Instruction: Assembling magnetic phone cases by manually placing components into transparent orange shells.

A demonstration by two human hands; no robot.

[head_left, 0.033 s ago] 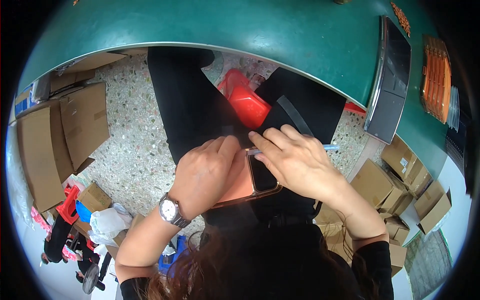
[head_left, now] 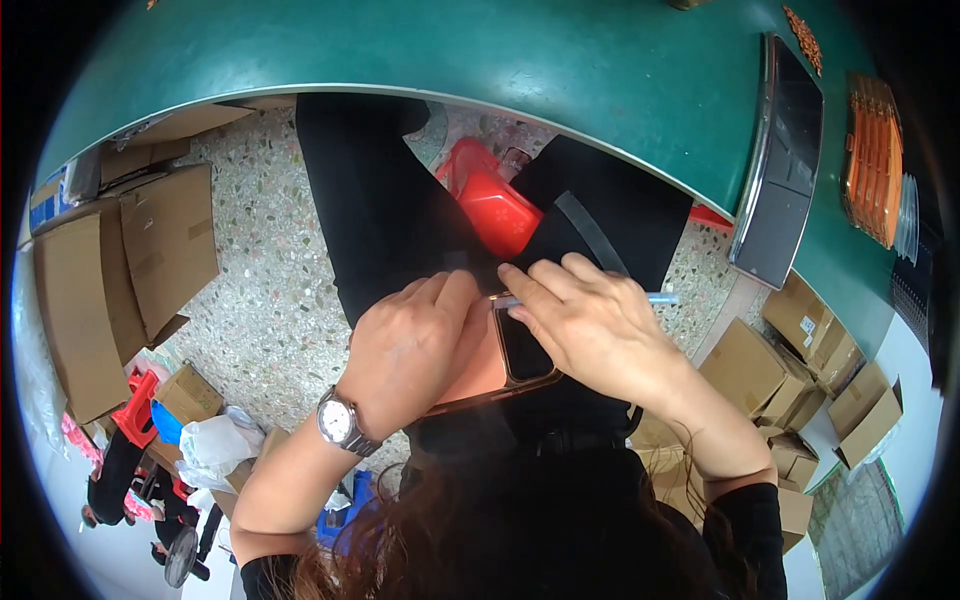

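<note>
Over my lap, a flat orange-pink panel (head_left: 478,372) with a gold-coloured rim and a dark rectangular section lies under both hands. My left hand (head_left: 405,340) is closed, its curled fingers gripping the panel near its upper edge and covering much of it. My right hand (head_left: 605,320) pinches a slim, pale blue, pen-like stick (head_left: 664,298). One end of the stick sticks out to the right past the hand; the other lies along the panel's upper rim, between my two hands. Exactly where its tip touches is hidden by my fingers.
A green table (head_left: 420,50) curves across the far side. On its right lie a large dark glossy panel (head_left: 785,170) and a stack of orange framed pieces (head_left: 872,160). A red plastic object (head_left: 498,215) sits between my legs. Cardboard boxes stand left (head_left: 165,250) and right (head_left: 755,370).
The outer end of the pen-like stick has dipped very slightly. Both hands and the panel stay in nearly the same place.
</note>
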